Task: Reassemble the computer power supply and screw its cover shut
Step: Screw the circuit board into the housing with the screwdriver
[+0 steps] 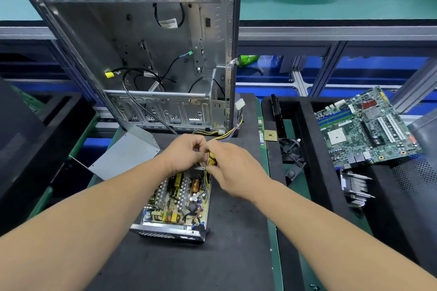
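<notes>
Power supply [176, 203]: lying open on the black mat, circuit board showing. Your left hand [186, 153] and right hand [233, 168] are pinching the wire bundle [210, 157] at its far wall, seemingly seating it. Next, you'll likely be fitting the grey cover [125, 156] lying just beside

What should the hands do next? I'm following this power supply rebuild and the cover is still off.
Probably seat the wire bundle that both hands pinch at the open power supply's far edge; the cover lies beside it, not yet fitted.
</notes>
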